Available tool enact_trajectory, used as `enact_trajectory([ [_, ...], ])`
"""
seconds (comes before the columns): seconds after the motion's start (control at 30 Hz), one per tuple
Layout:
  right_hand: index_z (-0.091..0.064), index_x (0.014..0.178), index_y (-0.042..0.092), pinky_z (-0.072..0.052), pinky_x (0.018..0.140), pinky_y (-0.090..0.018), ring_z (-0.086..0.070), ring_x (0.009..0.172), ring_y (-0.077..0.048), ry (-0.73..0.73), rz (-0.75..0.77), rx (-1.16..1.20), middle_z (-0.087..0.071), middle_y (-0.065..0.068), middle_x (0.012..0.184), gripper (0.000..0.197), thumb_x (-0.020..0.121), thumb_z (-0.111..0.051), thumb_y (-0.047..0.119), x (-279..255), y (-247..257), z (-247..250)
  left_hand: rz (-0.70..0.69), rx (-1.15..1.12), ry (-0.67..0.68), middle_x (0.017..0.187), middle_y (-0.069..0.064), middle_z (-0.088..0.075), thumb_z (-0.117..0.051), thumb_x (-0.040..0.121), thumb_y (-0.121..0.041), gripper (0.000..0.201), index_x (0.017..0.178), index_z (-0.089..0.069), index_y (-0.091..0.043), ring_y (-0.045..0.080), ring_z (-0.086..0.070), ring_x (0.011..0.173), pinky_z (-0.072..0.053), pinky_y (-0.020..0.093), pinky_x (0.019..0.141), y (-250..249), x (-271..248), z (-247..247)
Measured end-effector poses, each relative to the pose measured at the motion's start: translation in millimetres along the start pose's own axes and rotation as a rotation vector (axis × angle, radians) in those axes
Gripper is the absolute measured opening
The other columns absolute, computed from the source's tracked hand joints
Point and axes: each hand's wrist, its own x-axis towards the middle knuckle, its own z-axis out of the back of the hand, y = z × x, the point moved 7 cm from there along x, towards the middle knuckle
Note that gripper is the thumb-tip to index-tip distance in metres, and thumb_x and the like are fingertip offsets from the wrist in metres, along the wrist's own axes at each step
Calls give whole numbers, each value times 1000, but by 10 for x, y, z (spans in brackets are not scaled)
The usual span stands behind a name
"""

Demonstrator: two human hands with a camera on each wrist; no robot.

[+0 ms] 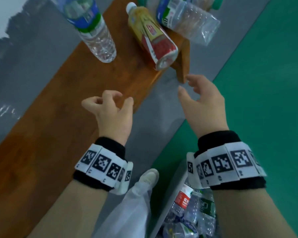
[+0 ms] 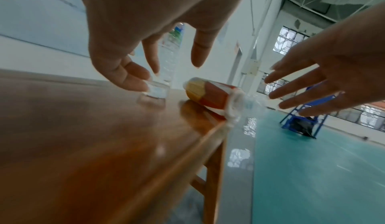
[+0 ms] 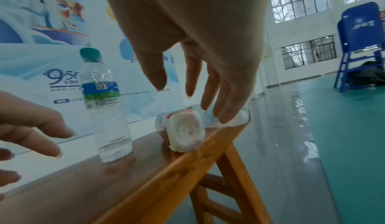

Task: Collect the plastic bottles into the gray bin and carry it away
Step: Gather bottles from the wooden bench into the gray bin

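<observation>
bench (image 1: 62,103): glossy wood | bottles (image 1: 100,38): clear ribbed plastic | floor (image 1: 265,83): glossy

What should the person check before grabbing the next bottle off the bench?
1. Left hand free: ok, fingers loosely curled and holding nothing.
2. Right hand free: ok, fingers spread and holding nothing.
3. Water bottle steady: ok, standing upright on the bench.
4. Juice bottle safe: not ok, it lies on its side with its bottom over the bench edge.
5. Crushed clear bottle safe: not ok, part of it sticks out past the bench edge.
6. Room in the bin: cannot tell, only a corner shows, with bottles already inside.
</observation>
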Motion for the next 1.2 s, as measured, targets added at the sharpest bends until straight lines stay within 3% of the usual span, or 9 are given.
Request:
enact_trajectory([
  [0.13,-50,131,28,-33,82,-12,-44,113,-9,-26,91,-58,-49,4,125,43,89,-60,33,300,477,-146,68,-70,-97,129,2,-12,-68,82,-36,47,118,-45,-15,16,-43,111,-44,15,82,-35,502,265],
  [0.23,-47,135,27,-40,97,-30,-44,120,-20,-29,115,-163,-45,0,130,55,84,-64,39,543,733,-303,67,-100,-129,142,8,-4,-75,73,-44,79,135,-36,-15,19,-37,124,-41,30,104,-169,901,420],
  [0.33,-46,132,25,-44,100,-45,-45,122,-25,-8,36,-304,-46,-3,131,68,75,-73,50,787,823,-434,-11,-78,-136,148,9,-2,-82,65,-42,102,146,-25,-22,11,-23,127,-31,22,113,-365,1190,498],
  [0.47,-42,127,23,-49,93,-49,-52,117,-26,-12,-67,-307,-53,-3,126,76,66,-80,50,995,813,-524,-131,-109,-134,147,11,0,-87,62,-35,70,119,-47,-30,-6,-19,112,-22,-11,93,-595,1348,476],
  [0.53,-41,127,22,-51,90,-48,-54,114,-26,-5,-86,-300,-55,-3,124,74,69,-80,47,1017,775,-570,-153,-202,-132,143,9,-16,-87,56,-42,63,105,-48,-36,4,-32,125,-36,11,106,-640,1424,469],
  [0.63,-43,129,23,-51,88,-40,-57,111,-24,22,-104,-287,-56,-3,123,71,71,-78,43,963,674,-592,-202,-354,-118,118,-1,-56,-87,55,-35,58,100,-49,-36,8,-60,106,-53,30,93,-646,1395,453],
  [0.8,-46,132,26,-41,74,-27,-59,101,-18,37,-88,-254,-59,1,118,72,68,-75,44,603,406,-489,-276,-348,-77,108,-10,-64,-85,60,-30,57,104,-48,-35,3,-64,101,-54,29,91,-643,918,367],
  [1.0,-46,135,26,-40,82,-27,-57,101,-16,58,-187,-151,-56,1,117,73,68,-72,44,-311,-440,-204,-354,-328,125,112,-5,-63,-84,66,-23,58,107,-46,-37,9,-63,106,-53,31,93,-555,-213,-9],
  [1.2,-45,137,22,-47,91,-30,-51,93,-12,136,-426,-99,-45,0,114,76,69,-74,37,-1615,-1826,105,-291,-224,397,103,-13,-63,-86,64,-14,57,108,-52,-27,-7,-60,96,-46,9,86,-58,-1471,-722],
])
